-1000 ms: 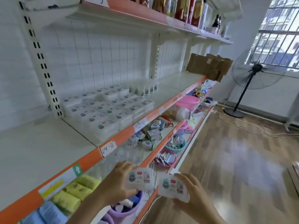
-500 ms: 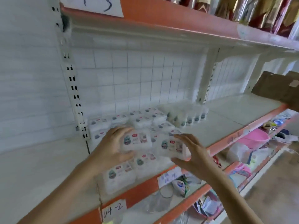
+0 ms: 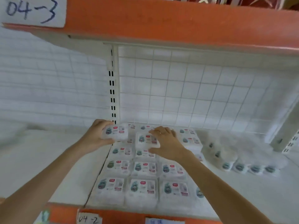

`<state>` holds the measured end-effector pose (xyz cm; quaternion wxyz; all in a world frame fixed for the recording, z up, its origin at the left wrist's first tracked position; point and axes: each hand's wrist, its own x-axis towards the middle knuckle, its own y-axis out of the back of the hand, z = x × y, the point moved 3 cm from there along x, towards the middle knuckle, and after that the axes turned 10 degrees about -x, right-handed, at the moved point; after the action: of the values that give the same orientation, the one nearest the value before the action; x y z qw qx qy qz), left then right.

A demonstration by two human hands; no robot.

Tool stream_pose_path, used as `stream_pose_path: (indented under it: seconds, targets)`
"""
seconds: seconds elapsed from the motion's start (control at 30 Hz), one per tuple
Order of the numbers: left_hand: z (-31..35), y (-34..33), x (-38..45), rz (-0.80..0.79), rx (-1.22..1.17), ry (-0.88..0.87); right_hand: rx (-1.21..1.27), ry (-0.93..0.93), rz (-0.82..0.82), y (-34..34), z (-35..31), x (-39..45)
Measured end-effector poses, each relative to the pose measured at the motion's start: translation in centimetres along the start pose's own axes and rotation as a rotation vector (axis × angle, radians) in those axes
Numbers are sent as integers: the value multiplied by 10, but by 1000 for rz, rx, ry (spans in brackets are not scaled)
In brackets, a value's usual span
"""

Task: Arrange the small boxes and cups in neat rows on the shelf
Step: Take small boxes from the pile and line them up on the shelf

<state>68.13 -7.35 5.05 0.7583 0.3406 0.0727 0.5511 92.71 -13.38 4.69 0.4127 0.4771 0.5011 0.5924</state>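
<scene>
While both forearms reach up and forward from the bottom corners of the view toward the back of the shelf, the left hand sits at the rear left corner of the stacked goods, close to the slotted upright, and the right hand lies just beside it to the right. The left grip is closed on a small box, thumb under its near edge and fingers curled over the far edge, label facing up; whether this box is touching the boxes beneath cannot be told. The right grip is closed on a second small box, fingers spread across its top right part and thumb against its near edge, held above the rows of boxes that fill the shelf down to its orange front edge. To the right of these rows stands a blurred group of cups. Paper tags reading 04-2 and 04-3 mark the shelf edges.
</scene>
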Motion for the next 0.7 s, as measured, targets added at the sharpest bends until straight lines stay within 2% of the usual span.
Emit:
stream_pose_path:
  seconds: [0.13,0.33,0.7]
  targets:
    - [-6,0,-12,56,33,93,-38,16,-62,-10,-2,25]
    - [-12,-4,-9,54,19,158,-160,29,-50,-28,-2,37]
    - [-29,-38,9,-30,-148,205,-10,10,-2,-30,12,25]
